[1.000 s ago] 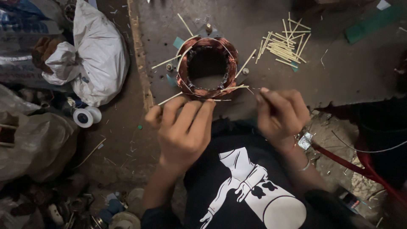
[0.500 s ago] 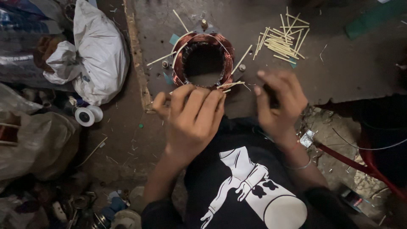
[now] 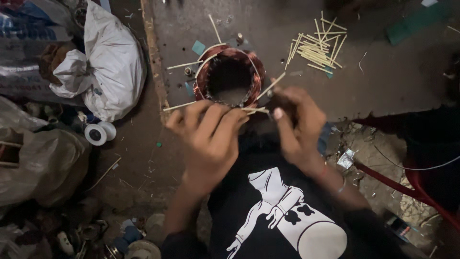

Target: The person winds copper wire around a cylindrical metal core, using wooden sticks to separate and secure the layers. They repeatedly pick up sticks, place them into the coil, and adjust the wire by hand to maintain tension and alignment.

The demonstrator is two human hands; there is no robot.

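The head camera looks down on a ring of copper windings (image 3: 230, 76), a round stator-like coil with a dark hollow centre and reddish wire packed around the rim. It sits on a grey slab (image 3: 383, 72) just beyond the person's hands, and thin pale sticks (image 3: 184, 64) poke out from its slots on several sides.

The left hand (image 3: 208, 136) reaches to the near edge of the coil, fingers curled and pinched on a thin pale stick (image 3: 179, 106) that runs out to the left. The right hand (image 3: 297, 122) is beside it, its grip closed around what seems to be another stick or a small tool; motion blur makes it hard to say which.

A loose pile of sticks (image 3: 318, 48) lies on the slab to the right of the coil. On the left of the slab, a white sack (image 3: 108, 67) rests on the floor, with a white tape roll (image 3: 98, 133) near it.

The near rim of the coil is covered by the fingers. The lower left corner is dark clutter that cannot be made out.
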